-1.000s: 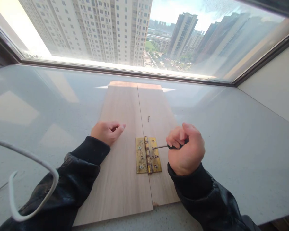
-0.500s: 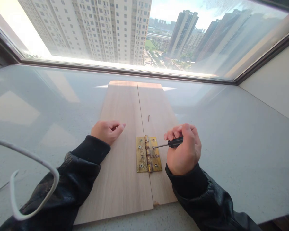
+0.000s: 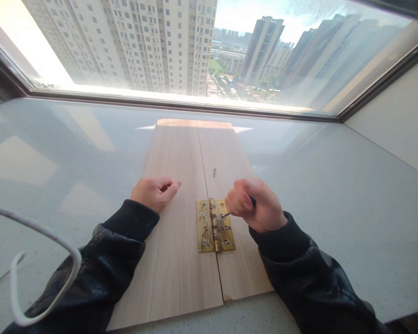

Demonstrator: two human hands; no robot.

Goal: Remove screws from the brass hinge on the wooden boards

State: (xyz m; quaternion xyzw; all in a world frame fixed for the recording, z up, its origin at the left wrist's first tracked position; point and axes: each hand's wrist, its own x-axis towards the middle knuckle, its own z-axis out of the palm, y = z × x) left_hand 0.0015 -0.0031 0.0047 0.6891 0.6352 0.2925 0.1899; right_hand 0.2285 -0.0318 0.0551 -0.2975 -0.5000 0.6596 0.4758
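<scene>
Hinge [image 3: 205, 232]: straddling the seam, each leaf lying on its own board.
Screwdriver [image 3: 225, 215]: pointing at the right leaf, apparently engaging a screw.
Screw [image 3: 214, 173]: lying beyond the hinge, presumably waiting within reach.
Right hand [image 3: 264, 208]: clenching the screwdriver, forearm slanting inward.
Left hand [image 3: 153, 192]: curling loosely, showing nothing held, resting on the left board [image 3: 174, 260], probably steadying it.
</scene>
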